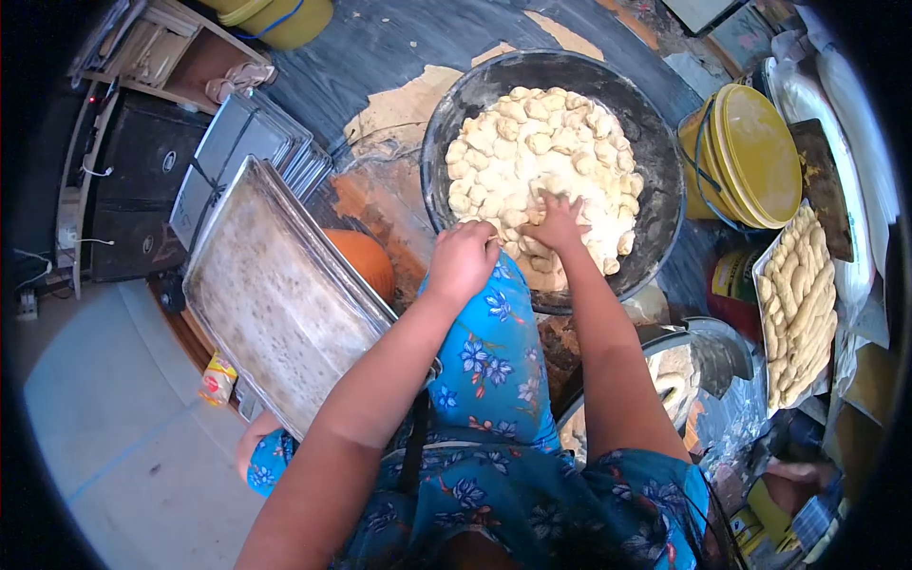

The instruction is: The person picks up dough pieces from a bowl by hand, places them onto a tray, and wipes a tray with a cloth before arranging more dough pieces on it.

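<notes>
A wide black basin [654,180] on the floor holds many pale dough pieces [508,128] with white flour [541,176] over the middle. My right hand [556,223] reaches into the basin with its fingers spread on the floury dough. Near the basin's lower left rim, my left hand [465,256] rests by my knee, its fingers curled; what they hold, if anything, is hidden. A blue flowered garment [484,351] covers the knee beside it.
Metal trays [285,304] lean at the left beside an orange object [364,261]. A yellow bucket [760,157] stands at the right, above a tray of long dough pieces [798,304]. Another dark container [708,356] is at the lower right.
</notes>
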### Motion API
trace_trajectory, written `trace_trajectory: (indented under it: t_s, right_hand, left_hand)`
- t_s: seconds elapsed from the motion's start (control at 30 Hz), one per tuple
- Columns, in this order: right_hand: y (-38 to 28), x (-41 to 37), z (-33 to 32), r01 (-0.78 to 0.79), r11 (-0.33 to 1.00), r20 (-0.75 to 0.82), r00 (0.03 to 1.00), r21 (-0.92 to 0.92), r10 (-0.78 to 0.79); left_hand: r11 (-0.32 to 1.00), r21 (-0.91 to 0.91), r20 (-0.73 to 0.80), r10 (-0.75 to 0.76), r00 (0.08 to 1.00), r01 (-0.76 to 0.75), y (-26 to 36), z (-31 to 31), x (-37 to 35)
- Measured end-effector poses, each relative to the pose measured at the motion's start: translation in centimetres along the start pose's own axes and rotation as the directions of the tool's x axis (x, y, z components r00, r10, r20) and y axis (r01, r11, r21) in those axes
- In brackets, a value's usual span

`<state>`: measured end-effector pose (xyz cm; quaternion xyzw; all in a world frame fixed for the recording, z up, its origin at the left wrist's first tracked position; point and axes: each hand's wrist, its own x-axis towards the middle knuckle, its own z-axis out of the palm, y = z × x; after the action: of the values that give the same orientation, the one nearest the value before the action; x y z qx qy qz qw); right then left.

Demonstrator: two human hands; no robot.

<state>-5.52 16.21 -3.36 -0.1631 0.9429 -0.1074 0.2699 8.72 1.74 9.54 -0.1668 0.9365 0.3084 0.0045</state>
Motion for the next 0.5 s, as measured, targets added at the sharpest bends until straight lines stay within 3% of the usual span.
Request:
trace_trajectory:
  t_s: [0.13, 0.23, 0.37, 0.5]
  right_hand:
    - [-0.2, -0.5, 3.5, 0.185, 0.981, 0.137, 0.975, -0.059, -0.175]
    - [-0.7, -4.1, 3.8, 0.219, 0.973, 0.139, 0.968, -0.069, -0.208]
    - [-1.9, -4.4, 3.0, 0.133, 0.988, 0.101, 0.987, -0.079, -0.125]
    - [-3.1, -3.5, 2.2, 0.141, 0.985, 0.110, 0.985, -0.100, -0.130]
  left_hand:
    - [1.000, 0.017, -0.020, -0.013, 1.000, 0.014, 0.0, 0.5, 0.1]
    - [1.000, 0.016, -0.032, -0.006, 0.999, 0.006, -0.1, 0.6, 0.2]
    - [1.000, 0.015, -0.001, -0.015, 1.000, 0.015, 0.3, 0.1, 0.0]
    - [0.999, 0.033, -0.062, 0.032, 0.998, -0.030, -0.1, 0.7, -0.1]
